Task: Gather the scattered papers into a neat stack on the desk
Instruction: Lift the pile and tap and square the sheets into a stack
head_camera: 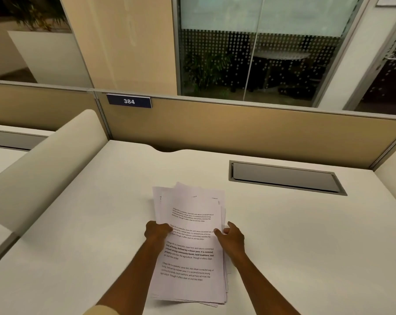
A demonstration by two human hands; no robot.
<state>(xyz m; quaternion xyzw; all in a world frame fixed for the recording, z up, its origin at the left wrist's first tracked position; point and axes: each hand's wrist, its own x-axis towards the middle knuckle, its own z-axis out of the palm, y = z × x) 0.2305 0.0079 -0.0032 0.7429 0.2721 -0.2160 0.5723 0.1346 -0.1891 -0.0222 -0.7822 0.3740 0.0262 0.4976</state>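
Papers [190,246] lie mid-desk [78,223] in a loose pile, edges uneven, top sheet printed w/ repeated paras starting "Village life is a peaceful, close-knit…". Left hand [157,231] pinches pile's left edge; right hand [232,236] grips its right edge. Beyond papers, to their right, a grey cable hatch [285,177]. Farther back, partition [238,130] w/ blue tag "384" [129,101].

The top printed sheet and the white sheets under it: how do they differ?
The top printed sheet shows its whole face, four text paragraphs; the white sheets underneath show only edges and corners. The top one lies fairly straight; those below fan out askew at the far end. Both sit in one pile on the white desk, held by the left hand and right hand.
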